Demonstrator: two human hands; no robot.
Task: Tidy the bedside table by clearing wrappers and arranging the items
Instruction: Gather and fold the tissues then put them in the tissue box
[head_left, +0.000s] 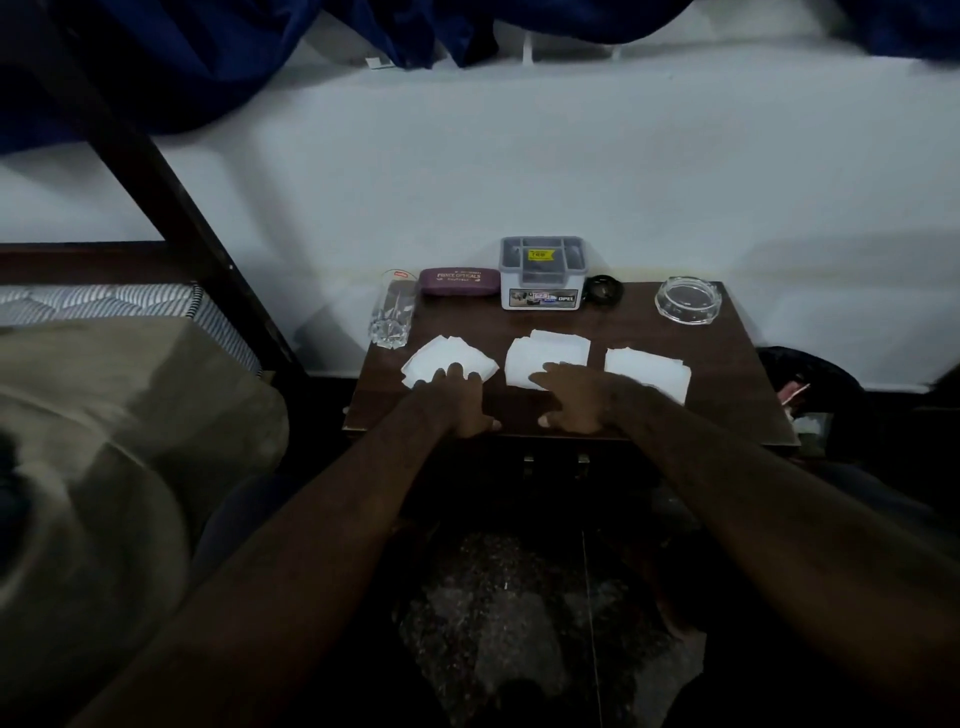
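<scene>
Three white folded tissues lie in a row on the dark wooden bedside table (727, 374): a left one (441, 356), a middle one (550, 351) and a right one (649, 366). My left hand (460, 400) lies flat, fingertips resting on the left tissue's near edge. My right hand (576, 397) lies flat too, fingers spread, touching the middle tissue's near edge. Neither hand grips anything. Along the back stand a drinking glass (392, 312), a maroon spectacle case (460, 281), a grey organiser box (543, 273), a small black round object (604, 289) and a glass ashtray (687, 300).
A white wall rises behind the table, with blue curtain cloth (260, 52) hanging above. A bed with a striped mattress (104, 304) and its dark frame post stand at the left. A black bin (810, 384) with some rubbish sits right of the table.
</scene>
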